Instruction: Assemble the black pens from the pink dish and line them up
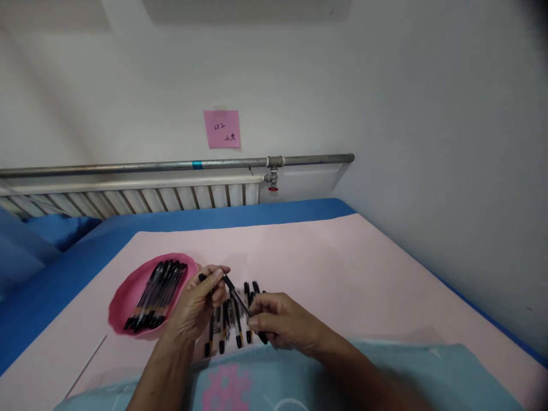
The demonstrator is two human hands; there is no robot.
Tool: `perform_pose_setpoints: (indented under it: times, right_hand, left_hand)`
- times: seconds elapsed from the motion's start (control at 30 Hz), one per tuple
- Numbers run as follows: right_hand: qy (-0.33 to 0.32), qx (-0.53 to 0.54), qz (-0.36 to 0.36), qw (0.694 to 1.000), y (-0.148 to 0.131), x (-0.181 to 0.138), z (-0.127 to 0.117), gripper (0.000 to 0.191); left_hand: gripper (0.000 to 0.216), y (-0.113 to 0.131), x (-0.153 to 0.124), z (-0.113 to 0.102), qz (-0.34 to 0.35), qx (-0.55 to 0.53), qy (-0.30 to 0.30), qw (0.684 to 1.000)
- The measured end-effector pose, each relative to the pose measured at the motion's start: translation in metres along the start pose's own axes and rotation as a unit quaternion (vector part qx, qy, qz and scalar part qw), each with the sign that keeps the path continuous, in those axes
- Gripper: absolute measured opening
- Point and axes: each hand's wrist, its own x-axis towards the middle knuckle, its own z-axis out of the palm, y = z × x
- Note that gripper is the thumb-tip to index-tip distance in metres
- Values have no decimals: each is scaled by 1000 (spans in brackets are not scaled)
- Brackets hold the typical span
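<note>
A pen with a clear barrel and black ends (238,298) slants between my two hands. My left hand (199,302) pinches its upper end between thumb and fingers. A small black piece (201,277), perhaps a pen cap, shows at that hand's curled fingers. My right hand (282,321) is closed around the pen's lower part, its fingers hiding some of the barrel. Beneath both hands several loose pens (221,331) lie on the pink sheet. More pens of the same kind (160,291) are bundled side by side in a pink bowl (117,297) left of my left hand.
The pink sheet (317,262) covers a blue surface (257,214). A thin white stick (88,362) lies at the front left. Light blue patterned fabric (385,365) runs along the near edge. Behind are a radiator (171,197), a metal pipe (162,167) and a pink note (222,130).
</note>
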Motion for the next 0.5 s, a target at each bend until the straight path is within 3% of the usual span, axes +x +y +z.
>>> perform_pose_setpoints:
  times: [0.13, 0.3, 0.5]
  right_hand:
    - [31, -12, -13, 999, 0, 1, 1, 13]
    - [-68, 78, -7, 995, 0, 1, 1, 24]
    - [20, 91, -1, 996, 0, 2, 1, 16]
  left_hand:
    - [15, -2, 1, 0, 8, -4, 11, 1000]
    - [17, -1, 2, -1, 16, -12, 16, 1000]
    - [18, 1, 1, 2, 22, -12, 21, 999]
